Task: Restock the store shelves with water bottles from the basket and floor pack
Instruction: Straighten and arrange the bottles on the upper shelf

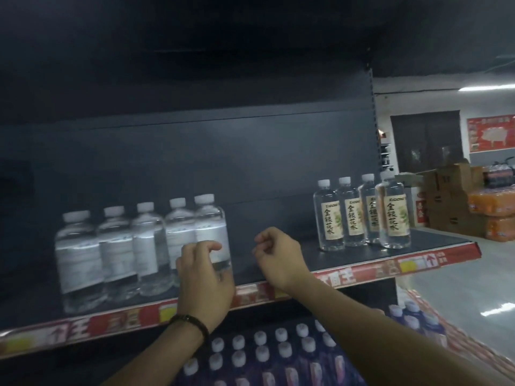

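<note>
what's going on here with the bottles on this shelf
A person is stocking a shelf. The left hand is at the end bottle of a row of five silver-labelled bottles, its fingers curled against it; whether it grips is unclear. The right hand hangs loosely curled and empty over the gap before four beige-labelled bottles.

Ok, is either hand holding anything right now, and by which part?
The left hand grips the end bottle of the white-label row round its lower body; the right hand holds nothing.
</note>
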Action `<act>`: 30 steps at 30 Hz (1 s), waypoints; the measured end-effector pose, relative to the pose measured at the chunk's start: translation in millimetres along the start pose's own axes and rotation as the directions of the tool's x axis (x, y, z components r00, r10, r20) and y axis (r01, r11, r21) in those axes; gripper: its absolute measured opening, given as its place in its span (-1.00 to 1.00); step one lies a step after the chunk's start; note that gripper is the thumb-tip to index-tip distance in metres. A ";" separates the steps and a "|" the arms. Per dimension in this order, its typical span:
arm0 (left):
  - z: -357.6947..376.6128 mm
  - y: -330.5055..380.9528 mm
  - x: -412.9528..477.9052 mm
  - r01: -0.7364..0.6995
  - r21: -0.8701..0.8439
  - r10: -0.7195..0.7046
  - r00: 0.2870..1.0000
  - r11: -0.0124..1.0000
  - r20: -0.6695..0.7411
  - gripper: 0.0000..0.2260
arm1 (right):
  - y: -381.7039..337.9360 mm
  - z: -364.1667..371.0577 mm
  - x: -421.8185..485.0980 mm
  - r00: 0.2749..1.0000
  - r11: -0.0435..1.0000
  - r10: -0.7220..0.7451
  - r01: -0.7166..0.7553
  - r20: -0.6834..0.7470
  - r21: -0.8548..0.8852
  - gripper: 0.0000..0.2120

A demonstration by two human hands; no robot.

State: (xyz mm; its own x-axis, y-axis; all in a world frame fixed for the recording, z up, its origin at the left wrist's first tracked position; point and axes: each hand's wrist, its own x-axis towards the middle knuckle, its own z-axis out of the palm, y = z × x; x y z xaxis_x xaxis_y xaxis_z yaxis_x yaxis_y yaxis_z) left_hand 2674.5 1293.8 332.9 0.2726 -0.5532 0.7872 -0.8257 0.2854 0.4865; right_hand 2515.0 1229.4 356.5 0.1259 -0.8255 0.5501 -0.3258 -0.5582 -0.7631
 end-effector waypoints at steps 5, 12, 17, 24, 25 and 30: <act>-25.3 -24.1 4.6 0.081 -0.014 -0.079 0.989 0.997 0.126 -0.47 | -27.4 49.0 12.0 0.968 0.981 0.165 -0.182 0.190 0.074 -0.57; -28.9 -26.0 14.2 0.157 -0.055 -0.140 0.960 0.986 0.242 -0.32 | -17.1 79.0 38.9 0.955 0.968 0.141 -0.188 0.261 0.165 -0.54; -27.4 -25.5 22.0 0.230 -0.097 -0.193 0.938 0.968 0.289 -0.30 | -25.1 68.6 34.6 0.957 0.985 0.135 -0.158 0.256 0.069 -0.54; -18.5 -8.3 31.9 0.244 -0.126 -0.176 0.900 0.962 0.399 -0.52 | -16.5 43.7 27.6 0.976 0.986 0.152 -0.161 0.154 0.047 -0.62; -15.2 -7.6 34.6 0.266 -0.138 -0.186 0.886 0.954 0.424 -0.55 | -13.3 41.7 26.5 0.981 0.987 0.150 -0.157 0.127 0.045 -0.63; 9.3 -13.4 49.7 0.400 -0.234 -0.232 0.820 0.886 0.524 -0.56 | 6.3 28.5 26.7 0.993 0.995 0.102 -0.103 0.052 0.017 -0.60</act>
State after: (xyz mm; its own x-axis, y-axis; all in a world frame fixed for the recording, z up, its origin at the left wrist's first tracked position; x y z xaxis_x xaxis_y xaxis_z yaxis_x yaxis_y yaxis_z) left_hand 2694.5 1255.3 362.0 0.1564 -0.9296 0.3338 -0.5069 0.2146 0.8349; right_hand 2543.0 1201.5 356.7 0.1407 -0.8814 0.4508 -0.3212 -0.4714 -0.8214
